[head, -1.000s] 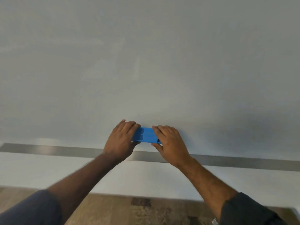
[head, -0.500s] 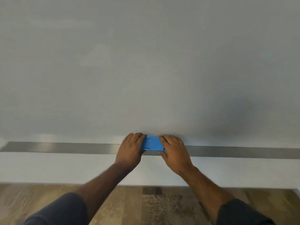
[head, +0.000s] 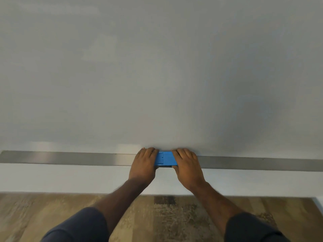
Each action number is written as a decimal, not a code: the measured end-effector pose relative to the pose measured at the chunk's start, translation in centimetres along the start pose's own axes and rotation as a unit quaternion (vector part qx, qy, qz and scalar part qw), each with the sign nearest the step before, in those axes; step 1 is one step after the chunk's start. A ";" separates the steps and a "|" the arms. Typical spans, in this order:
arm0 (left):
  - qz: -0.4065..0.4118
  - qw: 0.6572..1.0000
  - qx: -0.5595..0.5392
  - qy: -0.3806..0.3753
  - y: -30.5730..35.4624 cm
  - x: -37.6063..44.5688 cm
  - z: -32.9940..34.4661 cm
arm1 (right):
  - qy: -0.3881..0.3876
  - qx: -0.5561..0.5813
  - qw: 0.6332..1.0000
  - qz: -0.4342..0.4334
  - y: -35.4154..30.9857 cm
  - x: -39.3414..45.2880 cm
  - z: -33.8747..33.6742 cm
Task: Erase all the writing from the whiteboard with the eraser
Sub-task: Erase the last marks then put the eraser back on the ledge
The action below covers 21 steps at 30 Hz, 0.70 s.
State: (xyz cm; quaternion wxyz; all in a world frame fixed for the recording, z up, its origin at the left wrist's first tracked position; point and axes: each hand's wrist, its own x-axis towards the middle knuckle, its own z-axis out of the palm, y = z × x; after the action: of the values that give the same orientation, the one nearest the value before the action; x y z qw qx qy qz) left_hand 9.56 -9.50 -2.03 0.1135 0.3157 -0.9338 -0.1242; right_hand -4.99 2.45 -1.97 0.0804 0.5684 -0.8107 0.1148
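Observation:
A large whiteboard (head: 157, 75) fills most of the head view, and I see no writing on it. A blue rectangular eraser (head: 165, 158) lies flat against the metal strip (head: 70, 158) along the board's bottom edge. My left hand (head: 144, 165) grips the eraser's left end. My right hand (head: 186, 165) grips its right end. Both sets of fingers curl over the eraser's top edge, hiding its two ends.
Below the metal strip runs a white wall band (head: 70, 179). Under it lies a wood-patterned floor (head: 166, 215). My dark sleeves show at the bottom corners.
Both hands have slid the eraser straight down the board, from a little above the metal strip onto the strip itself. The grip on both ends is unchanged.

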 end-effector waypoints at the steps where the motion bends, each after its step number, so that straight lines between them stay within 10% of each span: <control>1: -0.001 1.000 0.002 0.000 -0.3 0.1 0.2 | -0.002 0.001 1.000 -0.001 -0.1 0.1 0.3; 21: -0.006 0.997 0.038 -0.065 -1.8 0.6 0.7 | -0.072 0.079 0.993 0.057 -0.9 0.0 2.6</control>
State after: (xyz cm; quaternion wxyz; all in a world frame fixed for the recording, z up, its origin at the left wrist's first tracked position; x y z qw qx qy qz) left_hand 9.90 -11.17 -3.17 0.0397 0.3165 -0.9414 -0.1094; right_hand -4.12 1.37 -4.37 -0.0303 0.5330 -0.8336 0.1414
